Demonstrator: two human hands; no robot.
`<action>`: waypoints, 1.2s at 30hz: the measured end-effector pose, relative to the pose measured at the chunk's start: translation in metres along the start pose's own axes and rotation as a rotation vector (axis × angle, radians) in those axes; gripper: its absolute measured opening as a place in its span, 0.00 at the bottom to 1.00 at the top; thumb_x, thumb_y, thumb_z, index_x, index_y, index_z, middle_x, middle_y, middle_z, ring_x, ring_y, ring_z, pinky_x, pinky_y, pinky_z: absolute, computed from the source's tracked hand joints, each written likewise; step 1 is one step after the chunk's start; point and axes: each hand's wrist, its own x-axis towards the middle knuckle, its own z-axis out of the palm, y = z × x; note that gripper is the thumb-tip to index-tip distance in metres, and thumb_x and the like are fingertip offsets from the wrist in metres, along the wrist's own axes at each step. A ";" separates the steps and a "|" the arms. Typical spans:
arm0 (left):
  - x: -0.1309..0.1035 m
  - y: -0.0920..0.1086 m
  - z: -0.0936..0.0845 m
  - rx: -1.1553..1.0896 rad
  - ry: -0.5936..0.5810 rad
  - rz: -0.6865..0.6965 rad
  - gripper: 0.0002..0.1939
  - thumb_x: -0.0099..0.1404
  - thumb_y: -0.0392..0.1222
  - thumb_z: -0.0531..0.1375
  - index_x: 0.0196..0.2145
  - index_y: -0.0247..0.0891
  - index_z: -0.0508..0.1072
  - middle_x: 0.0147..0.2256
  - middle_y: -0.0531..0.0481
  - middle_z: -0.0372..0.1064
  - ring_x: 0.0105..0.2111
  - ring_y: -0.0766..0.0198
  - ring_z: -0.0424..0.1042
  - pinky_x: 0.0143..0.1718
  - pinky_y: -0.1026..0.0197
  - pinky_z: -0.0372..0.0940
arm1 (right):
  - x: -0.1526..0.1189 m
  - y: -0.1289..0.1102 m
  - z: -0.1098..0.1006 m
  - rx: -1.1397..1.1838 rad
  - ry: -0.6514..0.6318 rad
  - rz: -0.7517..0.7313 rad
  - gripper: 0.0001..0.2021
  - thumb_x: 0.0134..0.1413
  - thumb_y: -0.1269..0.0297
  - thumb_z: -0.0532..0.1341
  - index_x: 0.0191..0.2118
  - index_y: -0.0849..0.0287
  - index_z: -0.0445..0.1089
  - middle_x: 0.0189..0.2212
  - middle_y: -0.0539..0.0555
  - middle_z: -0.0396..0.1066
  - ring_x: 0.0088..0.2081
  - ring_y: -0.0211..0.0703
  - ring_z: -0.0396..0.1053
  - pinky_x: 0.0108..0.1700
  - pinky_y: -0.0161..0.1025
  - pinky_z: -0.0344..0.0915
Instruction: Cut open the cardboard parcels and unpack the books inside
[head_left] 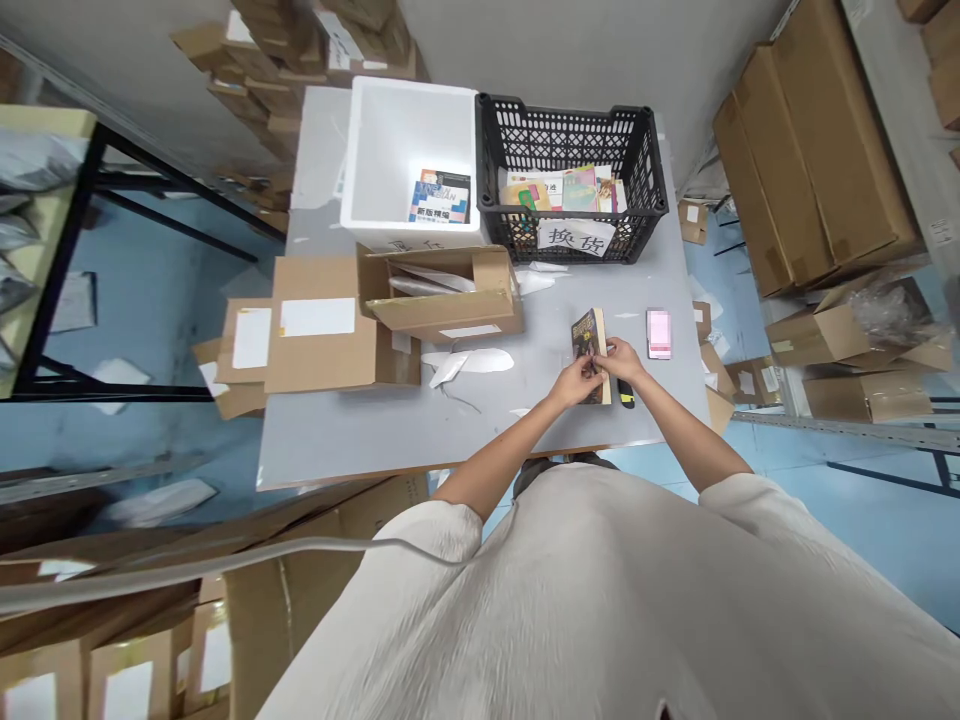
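Note:
A thick book (587,330) with a dark illustrated cover is on the grey table near its front edge. My left hand (576,382) is closed on the book's lower left part, its fingers bent over the cover. From the right side, my right hand (622,361) grips the book's edge with thumb and fingertips. Both hands nearly meet over the cover. Just below my right hand lies a black and yellow utility knife (625,394), partly hidden by it. A phone with a pink screen (659,333) rests to the right, apart from the hands.
Behind stand a white foam box (411,235) with books and a black plastic crate (571,212) holding several books. An open carton (450,315) and a closed carton (322,350) occupy the left. Torn white paper (484,360) lies on the table (375,440). Stacked cartons (821,150) flank the right.

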 end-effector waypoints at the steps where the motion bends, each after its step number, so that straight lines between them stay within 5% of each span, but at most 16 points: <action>1: -0.003 0.003 -0.002 0.018 0.013 -0.005 0.31 0.69 0.52 0.74 0.66 0.40 0.78 0.57 0.42 0.84 0.51 0.53 0.84 0.60 0.52 0.76 | -0.003 -0.003 0.003 0.040 -0.008 0.002 0.16 0.51 0.59 0.76 0.44 0.53 0.76 0.30 0.46 0.79 0.37 0.48 0.80 0.45 0.41 0.78; 6: -0.014 0.004 -0.019 0.069 0.100 -0.045 0.32 0.67 0.51 0.76 0.64 0.40 0.77 0.59 0.41 0.83 0.53 0.51 0.83 0.57 0.53 0.76 | -0.013 -0.016 0.015 0.352 -0.192 0.007 0.15 0.63 0.49 0.74 0.45 0.54 0.79 0.38 0.52 0.83 0.37 0.47 0.83 0.42 0.41 0.80; 10: -0.017 -0.006 -0.040 0.191 0.232 -0.104 0.20 0.69 0.45 0.71 0.57 0.41 0.80 0.56 0.41 0.84 0.56 0.48 0.82 0.60 0.52 0.74 | -0.019 -0.023 0.020 0.443 -0.339 0.049 0.15 0.64 0.47 0.75 0.45 0.54 0.81 0.46 0.56 0.85 0.41 0.47 0.85 0.42 0.38 0.80; 17: -0.019 -0.022 -0.068 -0.064 0.303 -0.185 0.14 0.65 0.49 0.72 0.46 0.42 0.84 0.45 0.46 0.87 0.49 0.50 0.84 0.57 0.52 0.74 | -0.028 -0.003 0.025 0.329 -0.161 0.218 0.09 0.58 0.58 0.75 0.40 0.54 0.80 0.42 0.52 0.85 0.43 0.44 0.82 0.47 0.38 0.77; 26: -0.025 -0.017 -0.078 -0.568 0.177 -0.152 0.30 0.52 0.59 0.81 0.45 0.38 0.85 0.42 0.44 0.88 0.43 0.51 0.85 0.50 0.51 0.78 | -0.033 0.012 0.009 0.460 -0.061 0.327 0.14 0.51 0.58 0.78 0.38 0.56 0.76 0.38 0.53 0.84 0.41 0.46 0.80 0.48 0.42 0.76; 33: -0.017 -0.002 -0.089 -0.530 0.188 -0.173 0.24 0.59 0.57 0.78 0.47 0.39 0.86 0.46 0.43 0.88 0.49 0.49 0.86 0.57 0.48 0.78 | -0.035 -0.005 -0.009 0.612 -0.090 0.136 0.24 0.45 0.49 0.81 0.36 0.52 0.67 0.30 0.47 0.77 0.33 0.41 0.75 0.35 0.36 0.67; 36: -0.013 0.004 -0.091 -0.325 0.308 -0.211 0.19 0.63 0.49 0.75 0.49 0.39 0.86 0.51 0.42 0.87 0.53 0.49 0.84 0.61 0.48 0.76 | -0.035 -0.018 -0.013 0.606 -0.033 0.068 0.27 0.43 0.45 0.80 0.38 0.51 0.66 0.31 0.46 0.79 0.34 0.42 0.76 0.34 0.36 0.66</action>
